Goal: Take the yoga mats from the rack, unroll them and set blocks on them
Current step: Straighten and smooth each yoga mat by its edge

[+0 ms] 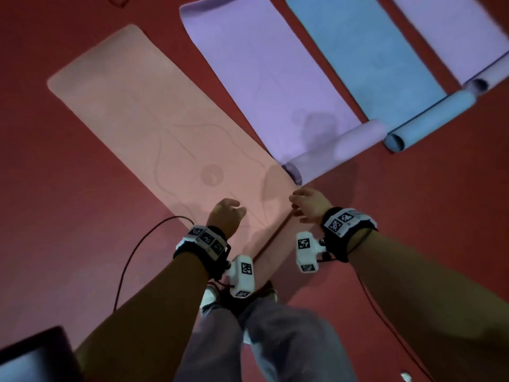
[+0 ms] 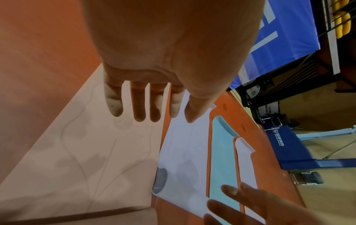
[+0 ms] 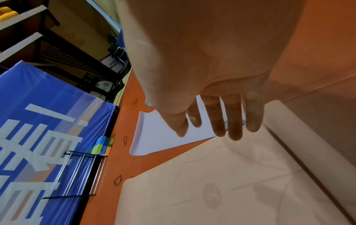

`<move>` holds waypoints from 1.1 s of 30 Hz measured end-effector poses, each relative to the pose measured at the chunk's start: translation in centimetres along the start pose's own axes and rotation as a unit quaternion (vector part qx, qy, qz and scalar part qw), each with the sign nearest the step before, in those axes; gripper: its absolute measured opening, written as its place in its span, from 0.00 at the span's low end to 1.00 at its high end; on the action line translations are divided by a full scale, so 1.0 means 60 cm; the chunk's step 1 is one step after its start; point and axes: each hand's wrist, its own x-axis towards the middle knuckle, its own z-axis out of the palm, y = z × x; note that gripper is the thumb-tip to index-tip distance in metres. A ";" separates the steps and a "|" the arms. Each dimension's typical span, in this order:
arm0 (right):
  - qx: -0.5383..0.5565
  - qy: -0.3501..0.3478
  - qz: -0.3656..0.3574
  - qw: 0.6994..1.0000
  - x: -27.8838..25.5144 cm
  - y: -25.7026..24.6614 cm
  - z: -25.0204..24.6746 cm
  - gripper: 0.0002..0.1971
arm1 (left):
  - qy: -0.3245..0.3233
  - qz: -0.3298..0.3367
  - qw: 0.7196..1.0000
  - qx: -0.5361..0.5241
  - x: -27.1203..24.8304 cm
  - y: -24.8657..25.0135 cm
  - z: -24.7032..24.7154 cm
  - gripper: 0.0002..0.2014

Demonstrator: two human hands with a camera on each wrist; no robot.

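Unrolling step on the fourth mat, nearly finished

Centre-left, the pale pink rubber yoga mat (image 1: pixel 154 128) lies flat on the red floor (image 1: pixel 55 188); left hand (image 1: pixel 224 213) and right hand (image 1: pixel 309 204) hover above its near end, fingers relaxed, gripping nothing. Rightward, lilac mat (image 1: pixel 264 86) and blue mat (image 1: pixel 366 59) keep curled ends. Next probably: fetch coloured foam blocks (image 3: pixel 101 145).

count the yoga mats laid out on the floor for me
4. A pink mat lies under the hands, a purple mat to its right, then a blue mat, then another purple mat at the far right edge. More may lie outside the frame.
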 end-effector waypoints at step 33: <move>-0.203 0.112 -0.044 0.972 0.868 0.597 -0.146 0.63 | 0.001 -0.117 0.925 0.361 0.484 -0.473 0.777 0.68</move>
